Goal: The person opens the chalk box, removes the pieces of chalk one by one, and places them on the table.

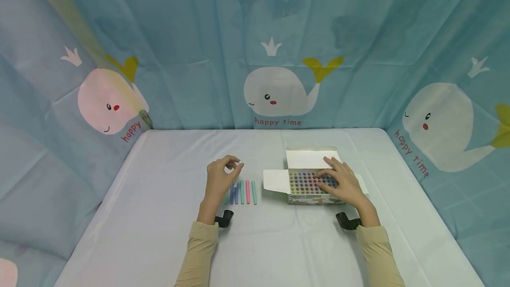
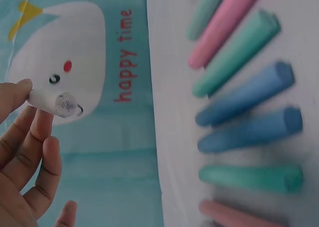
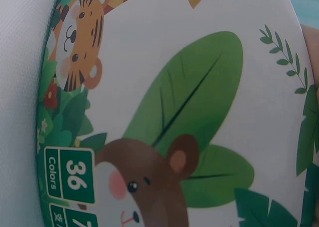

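Observation:
My left hand [image 1: 221, 175] is raised above the left part of the table and pinches a white chalk stick [image 2: 46, 102] between thumb and fingertips. Below it, several chalk sticks [image 1: 248, 191] in green, blue and pink lie side by side; the wrist hides the leftmost ones in the head view. My right hand [image 1: 341, 181] spreads over an open cardboard box [image 1: 308, 199] packed with upright chalks [image 1: 303, 180] in many colours. Its thumb and index fingertips are at the chalk tops, set apart from each other. The right wrist view shows only the printed box side [image 3: 149, 102].
Lid [image 1: 311, 158] and left flap [image 1: 276, 180] of the box stand folded outward. A white cloth covers the table [image 1: 279, 242]. Blue curtains [image 1: 191, 92] with whale prints enclose its back and sides. Black wrist mounts [image 1: 225, 219] sit under both wrists.

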The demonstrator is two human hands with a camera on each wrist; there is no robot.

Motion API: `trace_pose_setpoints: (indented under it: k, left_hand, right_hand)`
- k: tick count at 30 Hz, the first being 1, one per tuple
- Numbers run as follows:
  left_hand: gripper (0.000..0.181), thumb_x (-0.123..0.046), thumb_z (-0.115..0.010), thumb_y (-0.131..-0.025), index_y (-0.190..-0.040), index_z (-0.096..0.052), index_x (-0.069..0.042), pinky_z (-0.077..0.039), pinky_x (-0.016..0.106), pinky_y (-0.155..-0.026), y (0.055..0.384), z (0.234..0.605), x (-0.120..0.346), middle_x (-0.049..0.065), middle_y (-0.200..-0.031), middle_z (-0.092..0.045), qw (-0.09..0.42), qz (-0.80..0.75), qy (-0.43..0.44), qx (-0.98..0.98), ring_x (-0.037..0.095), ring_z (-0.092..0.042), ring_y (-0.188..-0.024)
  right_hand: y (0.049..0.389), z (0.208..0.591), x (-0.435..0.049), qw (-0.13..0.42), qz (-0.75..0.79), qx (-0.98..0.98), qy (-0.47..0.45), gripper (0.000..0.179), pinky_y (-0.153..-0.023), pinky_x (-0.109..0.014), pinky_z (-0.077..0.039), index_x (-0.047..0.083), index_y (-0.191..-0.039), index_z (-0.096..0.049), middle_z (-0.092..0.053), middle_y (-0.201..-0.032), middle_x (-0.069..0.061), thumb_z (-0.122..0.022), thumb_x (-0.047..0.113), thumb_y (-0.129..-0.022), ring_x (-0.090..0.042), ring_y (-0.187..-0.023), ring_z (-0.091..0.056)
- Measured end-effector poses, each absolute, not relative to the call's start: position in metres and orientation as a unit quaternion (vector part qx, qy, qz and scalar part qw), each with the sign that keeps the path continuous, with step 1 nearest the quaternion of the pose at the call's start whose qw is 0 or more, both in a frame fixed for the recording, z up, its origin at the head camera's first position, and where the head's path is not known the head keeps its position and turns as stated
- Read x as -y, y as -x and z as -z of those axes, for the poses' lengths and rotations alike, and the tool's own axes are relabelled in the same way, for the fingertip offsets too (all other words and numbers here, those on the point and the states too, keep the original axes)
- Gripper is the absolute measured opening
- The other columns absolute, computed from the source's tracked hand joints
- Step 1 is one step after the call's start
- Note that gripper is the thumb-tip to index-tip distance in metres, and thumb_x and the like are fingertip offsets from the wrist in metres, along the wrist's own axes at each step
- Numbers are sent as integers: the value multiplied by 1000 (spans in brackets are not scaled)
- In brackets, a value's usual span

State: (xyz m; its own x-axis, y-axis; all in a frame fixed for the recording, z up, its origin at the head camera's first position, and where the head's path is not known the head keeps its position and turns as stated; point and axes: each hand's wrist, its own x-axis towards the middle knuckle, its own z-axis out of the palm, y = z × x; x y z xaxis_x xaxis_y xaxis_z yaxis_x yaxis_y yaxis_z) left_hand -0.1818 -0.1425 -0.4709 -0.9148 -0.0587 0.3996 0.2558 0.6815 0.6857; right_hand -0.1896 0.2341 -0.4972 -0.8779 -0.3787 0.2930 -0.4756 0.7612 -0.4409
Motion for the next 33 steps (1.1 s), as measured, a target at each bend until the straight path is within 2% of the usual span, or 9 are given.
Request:
trace_pose_setpoints:
  k: [13, 23, 33]
  left_hand:
    - [21, -32, -67, -84, -95, -69, -14, -31, 44, -96, 184, 483, 178, 0, -75, -64, 192, 373, 9, 908, 21, -57, -76]
    - [20, -31, -67, -85, -94, -69, -13, -27, 47, -100, 181, 491, 200, 3, -78, -65, 140, 357, -32, 923, 21, -57, -78]
    - [20, -28, -68, -84, -92, -69, -10, -33, 49, -95, 178, 500, 218, 4, -75, -64, 133, 331, -43, 933, 21, -58, -71]
  right_hand:
    - [189, 498, -234, 96, -260, 933, -228, 20, -111, -56, -8, 25, -95, -67, -35, -145, -17, -72, 35, -78, -41, -136, -23]
    - [189, 497, -233, 96, -257, 935, -226, 20, -111, -56, -7, 25, -95, -67, -35, -145, -17, -72, 35, -78, -41, -136, -23]
    - [189, 497, -233, 101, -262, 933, -227, 20, -110, -57, -8, 24, -95, -67, -35, -145, -17, -73, 33, -78, -41, -135, -23]
